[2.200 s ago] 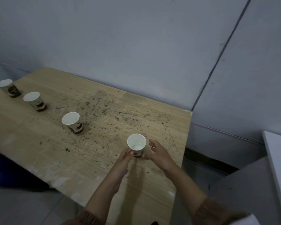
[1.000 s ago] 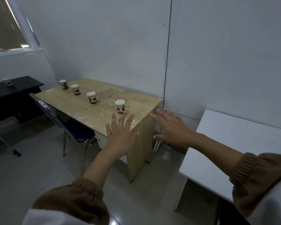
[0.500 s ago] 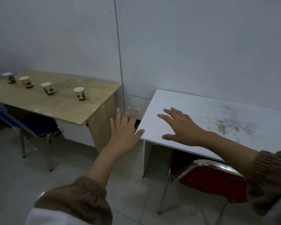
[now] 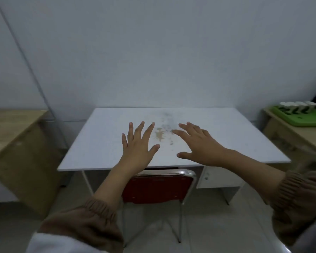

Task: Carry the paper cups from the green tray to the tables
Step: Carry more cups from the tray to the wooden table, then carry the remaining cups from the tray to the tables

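Stained white rectangular table point(image 4: 102, 143), flat green tray point(image 4: 304, 119)

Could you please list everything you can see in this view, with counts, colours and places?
white table: one, white, centre, against the wall, stained mid-top
left wooden table: one, light wood, left edge
right wooden table: one, light wood, right edge
green tray: one, green, on the right wooden table
paper cups: about four, white, in a row on the green tray
chair: one, red, metal frame, at the white table's near side
left hand: one, empty, fingers spread, over the white table
right hand: one, empty, fingers spread, over the white table
sleeves: two, brown, bottom corners
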